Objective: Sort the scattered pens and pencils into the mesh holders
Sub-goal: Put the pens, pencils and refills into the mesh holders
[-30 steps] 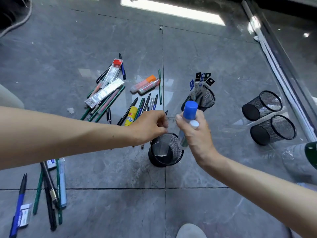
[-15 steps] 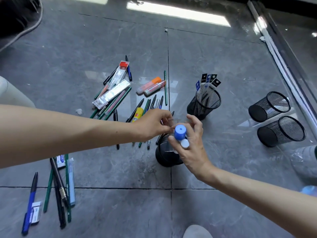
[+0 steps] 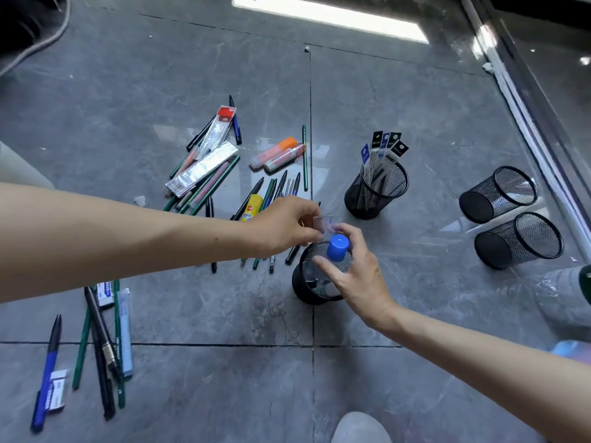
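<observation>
A black mesh holder stands upright on the grey floor near the middle. My right hand is over its rim, fingers curled round a blue-capped tube that stands down inside it. My left hand pinches a thin clear plastic packet just above the holder's far rim. Behind my left hand lies a pile of scattered pens and pencils. A smaller group of pens lies at the lower left.
Another upright mesh holder holds several refill packs. Two more mesh holders lie on their sides at the right. A plastic bottle is at the right edge, a shoe tip at the bottom, a window track along the right.
My right hand has lowered the blue-capped tube from above the holder down into it. My left hand keeps pinching the clear packet in nearly the same place.
</observation>
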{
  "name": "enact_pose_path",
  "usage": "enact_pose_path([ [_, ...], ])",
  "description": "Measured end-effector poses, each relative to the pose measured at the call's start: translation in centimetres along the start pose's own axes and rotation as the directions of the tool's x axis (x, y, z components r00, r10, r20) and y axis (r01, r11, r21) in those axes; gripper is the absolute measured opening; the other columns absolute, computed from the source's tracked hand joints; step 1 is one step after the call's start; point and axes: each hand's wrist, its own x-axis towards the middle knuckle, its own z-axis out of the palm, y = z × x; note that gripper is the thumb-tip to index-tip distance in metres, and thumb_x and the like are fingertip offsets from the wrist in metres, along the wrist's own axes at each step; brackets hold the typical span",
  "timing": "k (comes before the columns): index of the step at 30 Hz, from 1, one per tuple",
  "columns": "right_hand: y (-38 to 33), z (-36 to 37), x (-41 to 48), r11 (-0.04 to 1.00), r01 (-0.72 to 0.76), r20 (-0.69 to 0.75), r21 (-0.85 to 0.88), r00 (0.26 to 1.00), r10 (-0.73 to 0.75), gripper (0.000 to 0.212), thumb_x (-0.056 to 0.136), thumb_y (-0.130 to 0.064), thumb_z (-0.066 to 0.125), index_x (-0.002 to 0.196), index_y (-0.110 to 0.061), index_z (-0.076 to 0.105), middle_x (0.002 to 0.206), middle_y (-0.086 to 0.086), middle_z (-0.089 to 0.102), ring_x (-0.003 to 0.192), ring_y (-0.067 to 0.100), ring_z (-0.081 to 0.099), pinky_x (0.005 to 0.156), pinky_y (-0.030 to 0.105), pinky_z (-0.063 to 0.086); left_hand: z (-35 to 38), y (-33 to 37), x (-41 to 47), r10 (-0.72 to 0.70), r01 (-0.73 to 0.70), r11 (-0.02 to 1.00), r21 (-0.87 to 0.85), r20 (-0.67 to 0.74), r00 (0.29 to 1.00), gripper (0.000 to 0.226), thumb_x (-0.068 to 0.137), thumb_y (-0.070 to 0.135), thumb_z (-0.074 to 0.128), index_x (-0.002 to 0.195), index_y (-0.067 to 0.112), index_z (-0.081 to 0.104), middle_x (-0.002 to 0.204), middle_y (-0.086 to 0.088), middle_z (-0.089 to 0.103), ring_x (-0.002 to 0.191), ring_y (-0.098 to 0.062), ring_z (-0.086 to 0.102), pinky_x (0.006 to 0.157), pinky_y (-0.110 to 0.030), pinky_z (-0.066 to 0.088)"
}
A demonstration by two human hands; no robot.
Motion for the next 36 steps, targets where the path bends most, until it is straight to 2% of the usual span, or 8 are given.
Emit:
enact_pose_path([
  [9,-0.5,-0.4,0.3,0.993,-0.017,0.013,0.119,1.0,0.016,0.041,0.087,-0.043,0.05,0.122,-0.021,0.05,0.113,-0.003,0.055,0.104,0.014,0.054,0.093,0.025,0.042,0.0,-0.4,0.0,-0.024,0.024,0.998,0.052,0.002,1.0,0.03,0.079,0.029,0.074,0.105,0.024,0.058,0.089,0.009,0.061,0.071,-0.004,0.057,0.06,-0.013,0.044],
  [14,-0.5,-0.4,1.1,0.979,0.001,-0.075,0.205,0.997,0.014,0.031,0.088,-0.04,0.04,0.111,-0.023,0.053,0.102,0.003,0.06,0.087,-0.002,0.054,0.079,0.01,0.04,-0.5,-0.6,-0.2,-0.084,0.078,0.995,0.06,0.102,0.991,0.043,0.074,0.032,0.078,0.11,0.031,0.052,0.094,0.006,0.061,0.069,-0.002,0.055,0.052,-0.008,0.037],
  [18,-0.5,-0.7,2.6,0.971,-0.007,-0.168,0.239,0.985,0.048,0.028,0.092,-0.036,0.04,0.101,-0.016,0.058,0.083,0.007,0.059,0.082,0.023,0.057,0.076,0.035,0.046,-1.0,-1.0,-0.4,-0.124,0.116,0.991,0.059,0.158,0.98,0.05,0.075,0.024,0.078,0.116,0.024,0.051,0.093,0.005,0.06,0.079,-0.009,0.06,0.069,-0.022,0.05],
  [21,-1.0,-1.0,4.6,0.97,-0.051,-0.181,0.236,0.979,0.096,0.021,0.099,-0.023,0.043,0.087,-0.016,0.059,0.074,0.003,0.058,0.073,0.02,0.058,0.07,0.037,0.047,-2.0,-1.7,-0.3,-0.154,0.142,0.985,0.099,0.123,0.98,0.043,0.078,0.017,0.076,0.114,0.023,0.052,0.098,0.001,0.06,0.079,-0.01,0.058,0.069,-0.021,0.049],
  [25,-1.5,-1.3,7.8,0.972,-0.184,-0.017,0.147,0.982,0.188,0.02,0.095,-0.019,0.048,0.08,-0.018,0.062,0.074,0.003,0.062,0.066,0.014,0.058,0.062,0.025,0.044,-3.9,-3.3,0.5,-0.181,0.182,0.94,0.29,-0.029,0.983,0.025,0.084,0.014,0.069,0.107,0.016,0.059,0.098,-0.002,0.062,0.078,-0.008,0.056,0.062,-0.015,0.041],
  [28,-2.0,-1.0,9.8,0.964,-0.265,0.207,0.005,0.944,0.258,0.018,0.095,-0.019,0.05,0.09,-0.01,0.065,0.078,0.004,0.063,0.064,0.011,0.054,0.058,0.021,0.041,-5.9,-5.2,1.7,-0.242,0.388,0.812,0.435,-0.355,0.903,0.016,0.086,0.01,0.06,0.102,0.013,0.064,0.11,-0.01,0.06,0.101,-0.028,0.057,0.077,-0.03,0.043],
  [32,-3.2,0.4,11.9,0.925,-0.308,0.389,-0.221,0.842,0.373,0.022,0.097,-0.02,0.049,0.102,-0.004,0.063,0.082,0.004,0.059,0.068,0.013,0.053,0.051,0.02,0.04,-8.9,-7.8,2.8,-0.29,0.617,0.678,0.399,-0.626,0.724,0.026,0.095,0.027,0.049,0.11,0.006,0.055,0.126,-0.018,0.042,0.117,-0.036,0.04,0.09,-0.042,0.038],
  [36,-3.6,1.5,13.3,0.901,-0.33,0.462,-0.281,0.776,0.428,0.021,0.098,-0.018,0.049,0.105,-0.003,0.061,0.079,0.004,0.058,0.068,0.013,0.055,0.055,0.02,0.043,-10.7,-10.7,3.1,-0.294,0.661,0.626,0.414,-0.659,0.692,0.054,0.089,0.053,0.052,0.12,0.008,0.046,0.125,-0.016,0.037,0.118,-0.035,0.035,0.095,-0.04,0.034],
])
